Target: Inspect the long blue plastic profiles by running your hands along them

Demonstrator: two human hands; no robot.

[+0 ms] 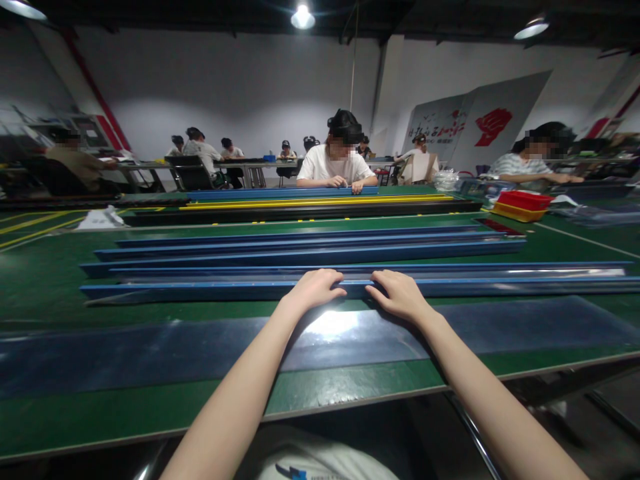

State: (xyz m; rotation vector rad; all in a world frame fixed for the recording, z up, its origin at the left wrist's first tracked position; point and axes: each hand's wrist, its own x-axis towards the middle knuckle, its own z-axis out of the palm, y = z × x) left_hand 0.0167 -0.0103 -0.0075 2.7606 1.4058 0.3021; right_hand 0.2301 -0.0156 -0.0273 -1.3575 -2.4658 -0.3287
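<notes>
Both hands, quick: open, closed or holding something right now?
Left hand: partly closed, holding the nearest blue channel by its near edge, thumb in front.
Right hand: partly closed, holding the same edge the same way, farther right.

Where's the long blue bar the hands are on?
The blue bar crosses the middle of the head view to its right edge, under the left hand and right hand, on the green table between the clear sheet and the other blue bars.

Open gap over clear sheet (pixel 365 339) between forearms (pixel 235 380), blue channel (pixel 190 292) (long, low) across the way ahead
</notes>
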